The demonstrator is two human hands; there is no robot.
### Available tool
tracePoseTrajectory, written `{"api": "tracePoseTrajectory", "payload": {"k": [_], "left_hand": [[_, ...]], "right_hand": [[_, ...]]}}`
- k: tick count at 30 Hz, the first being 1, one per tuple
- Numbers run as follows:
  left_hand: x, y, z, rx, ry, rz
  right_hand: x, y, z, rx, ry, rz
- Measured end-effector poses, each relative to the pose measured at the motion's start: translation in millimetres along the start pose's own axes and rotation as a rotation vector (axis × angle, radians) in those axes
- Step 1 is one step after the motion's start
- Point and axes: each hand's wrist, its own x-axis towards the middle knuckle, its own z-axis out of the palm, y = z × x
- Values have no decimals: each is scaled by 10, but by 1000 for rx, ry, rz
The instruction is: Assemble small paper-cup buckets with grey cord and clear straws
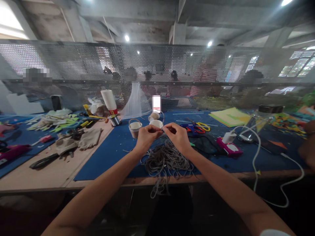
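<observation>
My left hand (147, 136) and my right hand (178, 136) meet fingertip to fingertip over the blue mat, both pinched on a thin cord mostly hidden by the fingers. Just behind them stands a white cup (156, 123), partly covered by my left hand. Left of it is a small cord-wrapped cup (135, 128) with an arched handle. Another wrapped cup (154, 116) lies on its side farther back. Below my hands a tangled heap of grey cord (168, 159) spreads across the mat, some strands hanging over the table's front edge.
Scissors (203, 127), a pink power adapter (228, 147), a glass jar (253, 123) and a white cable (257, 154) are on the right. Leftward are stacked paper cups (109, 101), gloves (90, 139) and a pink glue gun (17, 154). A perforated screen (86, 78) stands behind, people beyond it.
</observation>
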Motion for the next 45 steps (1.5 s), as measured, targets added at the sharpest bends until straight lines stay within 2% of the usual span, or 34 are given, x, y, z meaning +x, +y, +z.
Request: {"api": "tracePoseTrajectory", "payload": {"k": [9,18,29,45], "left_hand": [[-17,48,7,60,-4,12],[-13,-19,8,144,10,91],[-66,31,43,374,100,224],[-73,14,83,466,135,312]], "right_hand": [[-17,10,12,-30,0,-29],[-42,10,28,-141,46,-91],[-31,32,67,-185,90,-55],[-26,-6,93,-245,124,-29]]}}
